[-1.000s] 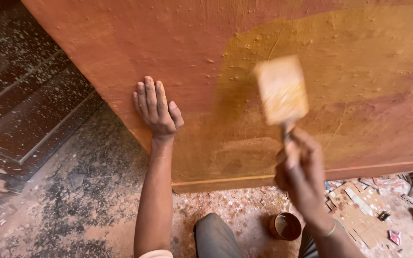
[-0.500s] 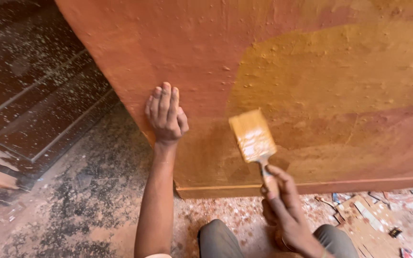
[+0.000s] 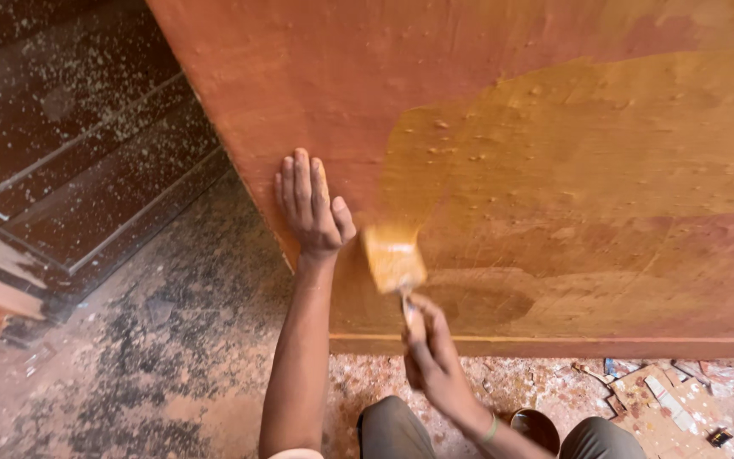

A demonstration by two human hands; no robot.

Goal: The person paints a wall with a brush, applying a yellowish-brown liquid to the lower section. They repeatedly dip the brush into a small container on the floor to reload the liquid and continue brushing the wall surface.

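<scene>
A large reddish-brown wooden board stands on edge before me, with a wet yellow-brown coated patch across its right part. My left hand lies flat against the board near its left edge, fingers together and pointing up. My right hand grips the handle of a wide flat paintbrush, whose yellow-stained bristles press on the board at the left rim of the wet patch, just right of my left thumb.
A small round dark bowl sits on the floor between my knees. Scraps of paper and debris litter the floor at lower right. Dark panelled boards flecked with sawdust lie at left.
The brush has swept from the right, higher on the board, down and left toward my left hand. The left hand has stayed flat on the board.
</scene>
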